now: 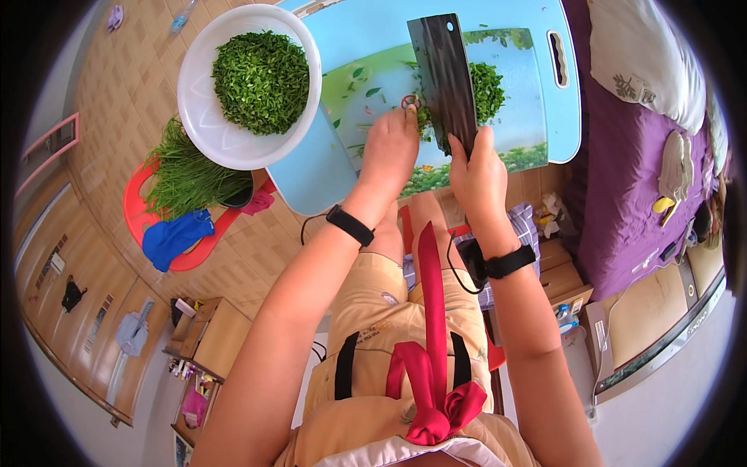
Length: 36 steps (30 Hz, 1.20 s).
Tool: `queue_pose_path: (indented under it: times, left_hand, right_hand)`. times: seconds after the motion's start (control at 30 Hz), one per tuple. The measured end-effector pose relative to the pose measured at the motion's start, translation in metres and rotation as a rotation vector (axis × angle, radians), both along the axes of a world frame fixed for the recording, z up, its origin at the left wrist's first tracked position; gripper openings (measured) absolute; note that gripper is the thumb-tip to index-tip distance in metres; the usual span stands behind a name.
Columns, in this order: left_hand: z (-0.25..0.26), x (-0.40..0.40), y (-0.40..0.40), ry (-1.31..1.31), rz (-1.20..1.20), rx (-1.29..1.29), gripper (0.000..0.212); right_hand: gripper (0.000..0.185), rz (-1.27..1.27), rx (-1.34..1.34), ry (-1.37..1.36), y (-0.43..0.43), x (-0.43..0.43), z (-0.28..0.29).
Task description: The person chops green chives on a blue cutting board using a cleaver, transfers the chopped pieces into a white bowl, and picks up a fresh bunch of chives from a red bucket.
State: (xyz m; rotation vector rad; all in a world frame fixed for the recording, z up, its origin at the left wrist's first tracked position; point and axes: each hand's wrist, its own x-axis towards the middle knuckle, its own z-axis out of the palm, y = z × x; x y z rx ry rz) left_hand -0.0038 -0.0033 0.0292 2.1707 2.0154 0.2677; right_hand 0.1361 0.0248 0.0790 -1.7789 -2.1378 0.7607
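Note:
My right hand (480,169) grips a cleaver (444,82) with a broad dark blade, held over a printed cutting board (513,105). Right of the blade lies a pile of chopped green chives (487,93); more bits show at its left edge. My left hand (394,140) is on the board just left of the cleaver, fingertips near small green pieces; whether it holds any is hidden. A white plastic bowl (192,87) with a heap of chopped chives (261,82) stands at the upper left, by the board.
The board lies on a light blue folding table (309,192) with a handle slot. Left of it, a red stool (133,195) bears a dark container of uncut chives (187,169) and a blue cloth (178,238). A bed with a purple cover (618,175) stands at the right.

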Motion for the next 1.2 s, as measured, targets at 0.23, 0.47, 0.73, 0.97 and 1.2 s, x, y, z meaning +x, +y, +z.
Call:
queue_pose_path:
  times: [0.23,0.47,0.73,0.97,1.2]
  left_hand:
    - [0.007,-0.007,-0.003,-0.157,0.104,-0.062,0.039]
    - [0.011,-0.006,-0.008,-0.275,0.13,-0.089,0.055]
    - [-0.003,0.005,-0.007,0.087,0.046,0.014,0.025]
    - [-0.007,0.0,-0.005,0.137,-0.033,-0.037,0.024]
    - [-0.001,0.005,0.002,0.396,-0.158,-0.302,0.022]
  right_hand:
    - [0.025,0.071,0.0,-0.051,-0.003,0.006,0.006]
    - [0.019,0.207,0.043,-0.107,-0.006,0.0,0.01]
    - [0.016,0.236,0.052,-0.156,-0.009,-0.001,0.008]
    - [0.02,0.356,0.056,-0.247,-0.008,-0.002,0.008]
    - [0.019,0.41,0.105,-0.43,-0.007,-0.011,0.007]
